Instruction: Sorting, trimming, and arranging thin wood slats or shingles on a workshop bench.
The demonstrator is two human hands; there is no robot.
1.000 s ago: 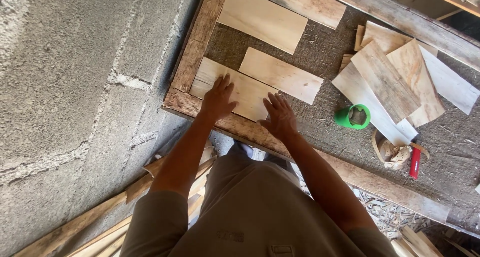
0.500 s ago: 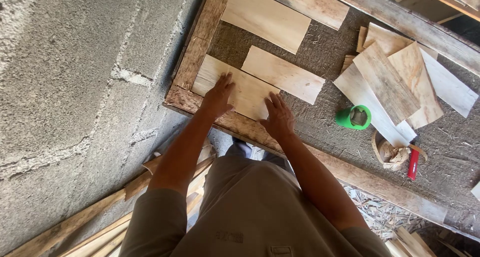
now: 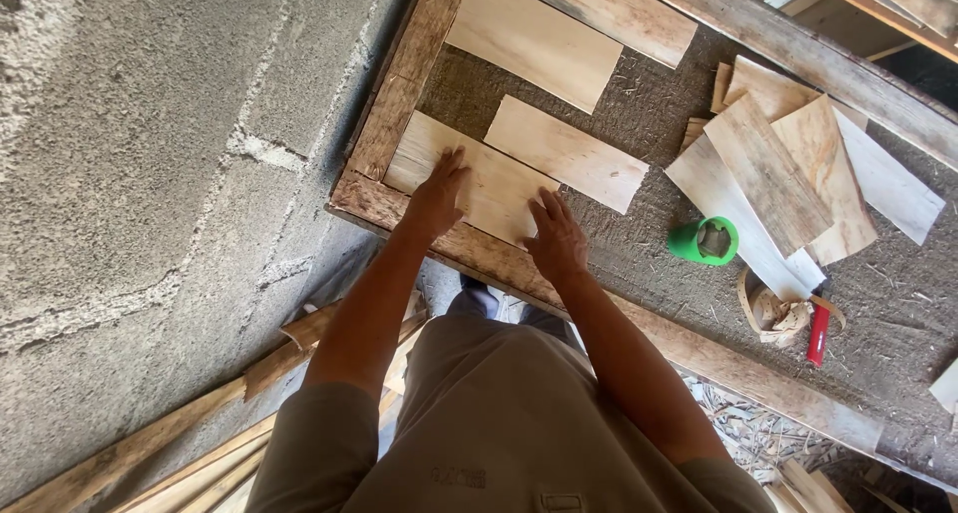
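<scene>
Rough grey concrete wall (image 3: 150, 174) fills the left half of the view, with cracks and pale mortar lines running across it. Beside it, a large work surface (image 3: 659, 134) covered in coarse brown board is bounded by a weathered wooden frame (image 3: 399, 104), whose near rail runs diagonally below the hands. Loose timber strips (image 3: 150, 443) are leaned at the lower left, against the foot of the wall.

On the surface, several pale wooden boards are laid out. A long board (image 3: 534, 39) lies near the top, another (image 3: 564, 152) lies in the middle, and a heap of offcut boards (image 3: 788, 179) is piled at the right, overlapping one another.

The pale board (image 3: 489, 179) nearest the frame corner is pressed flat by both hands. The left hand (image 3: 436, 196) is laid on its left part, fingers spread wide and palm down, nothing gripped. The right hand (image 3: 556, 239) is placed at its lower right end, fingers extended and slightly apart, also flat and gripping nothing. The board is seated against the side rail and the near rail of the frame.

A small green cup-shaped object (image 3: 705, 241) is seen right of the right hand, well apart from it. Further right, a curled wood shaving (image 3: 770, 311) and a red-handled tool (image 3: 818, 331) are lying close together.
</scene>
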